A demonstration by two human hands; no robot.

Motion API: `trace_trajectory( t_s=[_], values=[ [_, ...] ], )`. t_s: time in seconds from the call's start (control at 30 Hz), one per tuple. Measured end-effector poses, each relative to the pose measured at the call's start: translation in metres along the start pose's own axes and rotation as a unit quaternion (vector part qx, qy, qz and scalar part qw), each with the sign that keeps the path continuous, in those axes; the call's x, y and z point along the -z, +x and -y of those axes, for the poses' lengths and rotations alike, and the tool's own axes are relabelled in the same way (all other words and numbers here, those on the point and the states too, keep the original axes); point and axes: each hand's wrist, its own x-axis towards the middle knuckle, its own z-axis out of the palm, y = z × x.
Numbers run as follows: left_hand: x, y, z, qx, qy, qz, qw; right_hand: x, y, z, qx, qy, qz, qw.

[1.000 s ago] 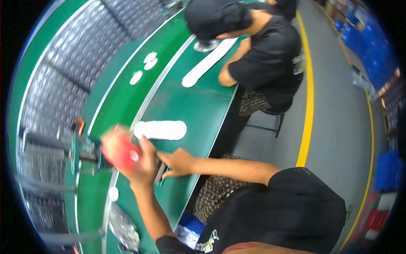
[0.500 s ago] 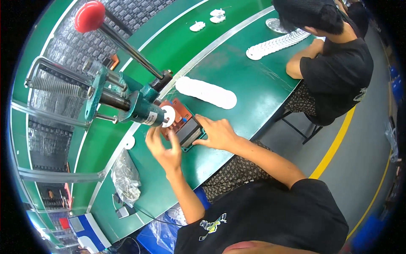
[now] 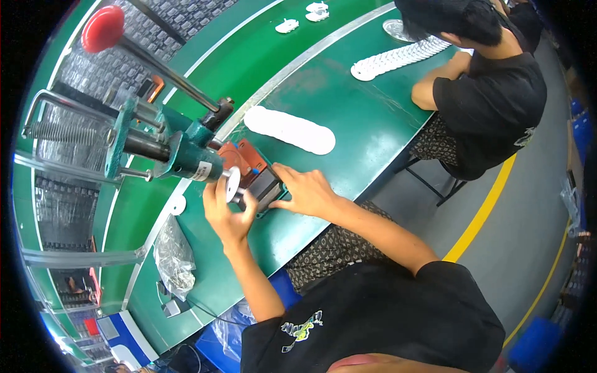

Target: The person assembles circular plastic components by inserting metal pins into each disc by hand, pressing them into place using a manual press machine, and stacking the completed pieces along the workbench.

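Green press (image 3: 180, 155) lies tilted, red-knobbed lever (image 3: 102, 28) pointing up-left.

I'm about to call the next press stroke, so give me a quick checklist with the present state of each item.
1. Left hand holds the white round part at the head of the green hand press: ok.
2. Right hand rests on the dark fixture block: ok.
3. Fingers out from under the press head: not ok, both hands are at it.
4. Red lever knob raised, no hand on it: ok.
5. Part seated squarely: cannot tell, fingers hide it.
6. Row of white parts lies on the bench beside the fixture: ok.
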Motion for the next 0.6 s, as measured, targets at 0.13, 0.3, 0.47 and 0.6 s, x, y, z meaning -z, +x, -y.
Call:
trace_trajectory(
  t_s=[0.13, 0.3, 0.47, 0.6],
  values=[
    [0.013, -0.027, -0.03, 0.065, -0.179, -0.092, 0.977, 0.015, -0.015, 0.008, 0.056, 0.064, -0.106, 0.991],
    [-0.001, -0.059, -0.066, 0.372, -0.311, 0.087, 0.871, 0.025, -0.044, 0.02, 0.127, 0.131, -0.147, 0.972],
    [-0.015, -0.053, -0.086, 0.414, -0.497, 0.181, 0.741, 0.044, -0.061, 0.007, 0.06, 0.053, -0.08, 0.994],
    [-0.022, -0.053, -0.098, 0.403, -0.528, 0.178, 0.726, 0.068, -0.044, -0.023, -0.044, 0.053, -0.15, 0.986]
  ],
)
